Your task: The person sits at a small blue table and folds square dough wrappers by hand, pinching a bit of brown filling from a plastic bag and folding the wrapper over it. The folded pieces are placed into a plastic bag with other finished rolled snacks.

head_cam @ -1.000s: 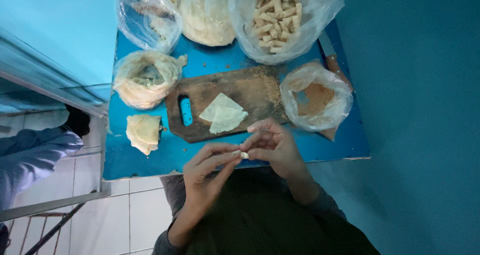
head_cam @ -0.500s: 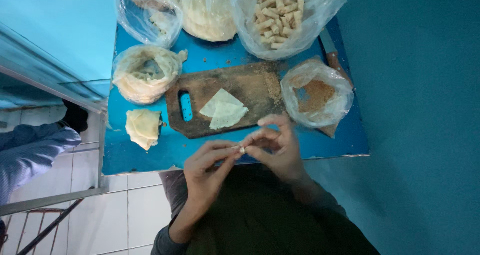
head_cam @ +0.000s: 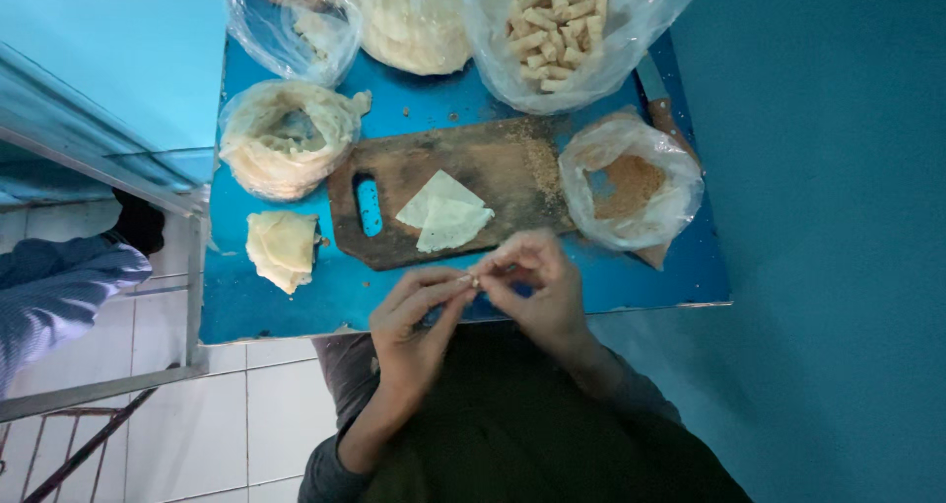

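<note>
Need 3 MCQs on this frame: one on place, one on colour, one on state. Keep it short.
1. Where do the pastry triangles lie?
A. on the cutting board
B. in the crumb bag
C. on the floor

2. What colour is the table?
A. red
B. blue
C. white

3. What are the hands doing?
A. resting flat
B. gripping a knife
C. pinching a small piece together

Answers: 1 A, the triangles sit mid-board. 2 B, the bare top is blue. 3 C, the left hand and right hand meet fingertip to fingertip on a small piece.
</note>
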`<state>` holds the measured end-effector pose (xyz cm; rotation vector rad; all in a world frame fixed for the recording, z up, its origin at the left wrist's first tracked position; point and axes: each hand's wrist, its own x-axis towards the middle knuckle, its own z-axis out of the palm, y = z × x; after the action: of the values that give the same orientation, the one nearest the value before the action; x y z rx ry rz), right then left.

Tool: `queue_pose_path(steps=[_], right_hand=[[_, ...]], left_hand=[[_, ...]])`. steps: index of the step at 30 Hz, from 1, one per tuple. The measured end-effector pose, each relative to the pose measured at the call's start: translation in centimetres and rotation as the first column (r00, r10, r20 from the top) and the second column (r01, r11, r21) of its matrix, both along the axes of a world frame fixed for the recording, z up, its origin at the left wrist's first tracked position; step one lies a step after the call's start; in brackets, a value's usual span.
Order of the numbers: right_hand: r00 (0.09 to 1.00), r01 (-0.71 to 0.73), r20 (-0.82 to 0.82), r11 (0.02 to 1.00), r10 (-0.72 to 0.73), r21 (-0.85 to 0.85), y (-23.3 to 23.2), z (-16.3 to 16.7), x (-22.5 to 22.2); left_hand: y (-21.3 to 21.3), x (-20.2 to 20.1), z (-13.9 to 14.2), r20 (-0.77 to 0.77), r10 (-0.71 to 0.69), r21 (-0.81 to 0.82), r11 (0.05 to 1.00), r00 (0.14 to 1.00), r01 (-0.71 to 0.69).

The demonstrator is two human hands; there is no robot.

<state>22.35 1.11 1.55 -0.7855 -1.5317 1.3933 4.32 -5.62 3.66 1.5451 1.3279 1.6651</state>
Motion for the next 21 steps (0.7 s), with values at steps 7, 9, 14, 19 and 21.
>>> queue_pose_path(steps=[7,9,14,19,21], right_hand=[[0.995,-0.058,-0.088,0.997,0.054,-0.049,0.3,0.6,-1.1],[0.999,-0.046,0.012,0.998,0.047,-0.036,1.0,1.0,-1.6],[0.963,0.167,0.205,0.984,-0.176,0.062,5.2,4.9,0.7],[0.929,0.323,-0.059,0.719,-0.367,0.616,12.4,10.5,2.4],[0.877,0.248,0.085,0.596,-0.473,0.763,13.6,11.6,3.0]], left_hand=[[-0.3,-0.5,-0.6,0.013,0.029,-0.025,0.999,1.0,-0.028],[-0.2,-0.9,-0.6,-0.044,0.006,0.007,1.0,0.999,-0.006],[0.8,-3.5,-0.1,0.016,-0.043,-0.114,0.992,0.999,0.044],[4.0,-6.0,-0.2,-0.537,0.248,0.111,0.968,0.807,-0.223],[4.9,-6.1,-0.4,-0.584,0.238,0.078,0.968,0.776,-0.238]])
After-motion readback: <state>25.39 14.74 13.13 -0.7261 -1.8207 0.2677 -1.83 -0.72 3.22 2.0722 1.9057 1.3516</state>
